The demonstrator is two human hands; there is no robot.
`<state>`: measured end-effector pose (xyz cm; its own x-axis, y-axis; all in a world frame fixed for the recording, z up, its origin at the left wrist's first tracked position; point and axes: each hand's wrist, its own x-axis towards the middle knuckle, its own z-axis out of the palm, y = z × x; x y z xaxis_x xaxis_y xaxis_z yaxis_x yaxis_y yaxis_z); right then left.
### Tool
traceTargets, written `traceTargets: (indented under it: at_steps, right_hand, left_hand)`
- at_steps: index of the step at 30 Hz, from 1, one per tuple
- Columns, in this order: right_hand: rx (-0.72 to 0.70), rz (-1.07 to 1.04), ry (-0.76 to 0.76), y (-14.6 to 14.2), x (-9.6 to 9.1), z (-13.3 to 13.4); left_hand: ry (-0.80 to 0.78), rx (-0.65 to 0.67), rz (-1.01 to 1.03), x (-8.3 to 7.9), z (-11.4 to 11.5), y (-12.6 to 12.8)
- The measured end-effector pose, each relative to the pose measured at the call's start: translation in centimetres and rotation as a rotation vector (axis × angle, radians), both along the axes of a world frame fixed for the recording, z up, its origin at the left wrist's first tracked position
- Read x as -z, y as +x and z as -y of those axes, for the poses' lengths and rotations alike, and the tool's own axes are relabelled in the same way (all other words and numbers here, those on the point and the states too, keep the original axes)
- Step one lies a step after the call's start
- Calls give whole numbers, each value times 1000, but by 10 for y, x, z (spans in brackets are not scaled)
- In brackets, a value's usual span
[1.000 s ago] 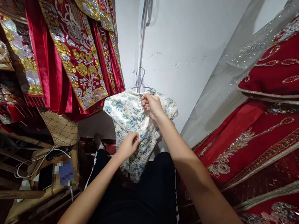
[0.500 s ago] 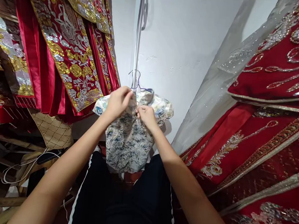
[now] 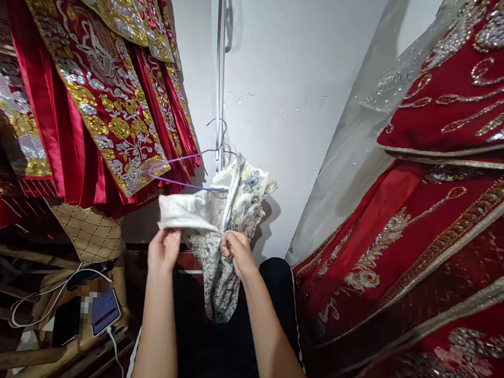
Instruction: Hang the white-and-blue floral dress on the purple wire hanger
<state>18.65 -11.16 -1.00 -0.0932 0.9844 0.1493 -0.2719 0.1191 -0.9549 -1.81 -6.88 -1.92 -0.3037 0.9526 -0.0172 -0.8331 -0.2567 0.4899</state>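
Note:
A small white garment with a blue floral print [image 3: 228,222] hangs half off a purple wire hanger [image 3: 184,170] hooked on a metal rail [image 3: 220,77] against the white wall. One arm of the hanger sticks out bare to the left. My left hand [image 3: 164,249] pinches the garment's pale inner edge, pulled out to the left. My right hand [image 3: 235,250] grips the printed fabric a little to the right, fingers closed. The rest of the garment droops between my arms over my dark trousers.
Red robes with gold and silver embroidery [image 3: 99,86] hang at the left. More red embroidered fabric [image 3: 439,225] and a sheer sequinned veil [image 3: 367,145] fill the right. A phone with a white cable [image 3: 101,311] lies on wooden furniture [image 3: 29,346] at lower left.
Both hands have dropped from the collar to lower on the garment. One side of the garment has slipped off the hanger, baring its left arm, and the fabric now hangs bunched.

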Motion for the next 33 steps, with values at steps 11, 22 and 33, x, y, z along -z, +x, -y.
traceTargets:
  at_steps: [11, 22, 33]
  right_hand:
    - [-79, 422, -170, 36, 23, 0]
    - [-305, -56, -50, 23, -22, 34]
    - [90, 523, 418, 58, -88, 19]
  left_hand:
    - [226, 117, -452, -23, 44, 50]
    - [438, -97, -1243, -54, 81, 91]
    - [184, 256, -1546, 3, 96, 44]
